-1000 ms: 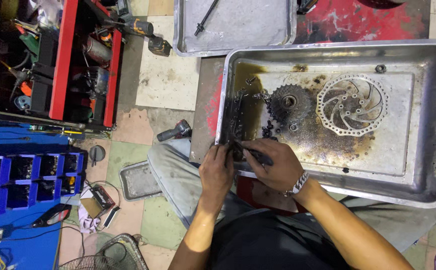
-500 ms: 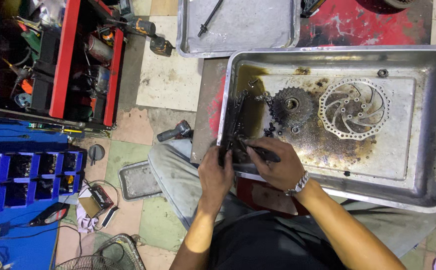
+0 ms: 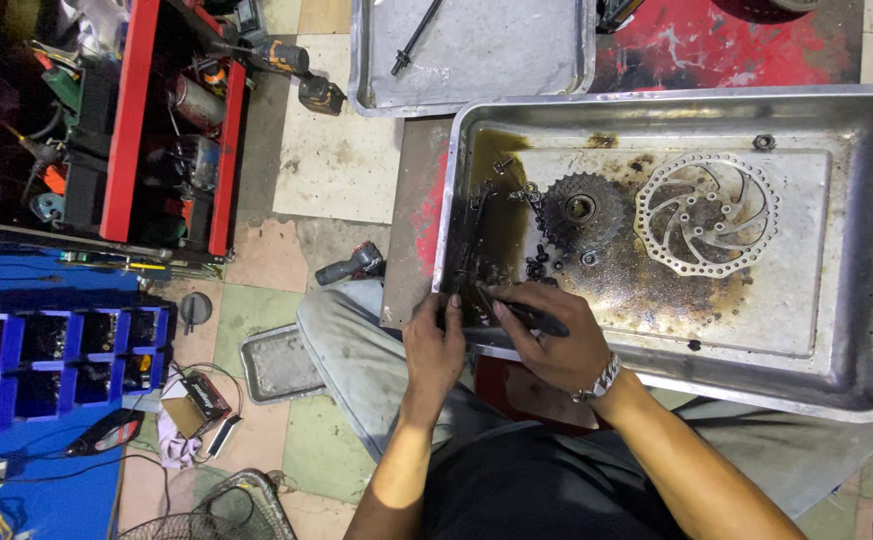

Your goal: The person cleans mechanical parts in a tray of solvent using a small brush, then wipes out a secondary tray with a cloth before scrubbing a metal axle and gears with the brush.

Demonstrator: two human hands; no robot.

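A sprocket cluster [image 3: 580,210] is set in the large tray [image 3: 857,250], left of the brake disc [image 3: 707,214]. A smaller tray [image 3: 497,60] is placed behind, holding a rod [image 3: 412,38].

Both arms are bare from above the elbow down to the left hand [image 3: 435,345] and the right hand [image 3: 557,340]; no sleeves reach into view and no gloves cover the fingers. On the right wrist sits a chunky silver-coloured link bracelet [image 3: 600,380] — the only thing worn on either arm; the torso wears a dark, near-black top [image 3: 527,490]; the leg is in pale, faded blue-grey jeans [image 3: 352,345] — worn and lightly smudged.
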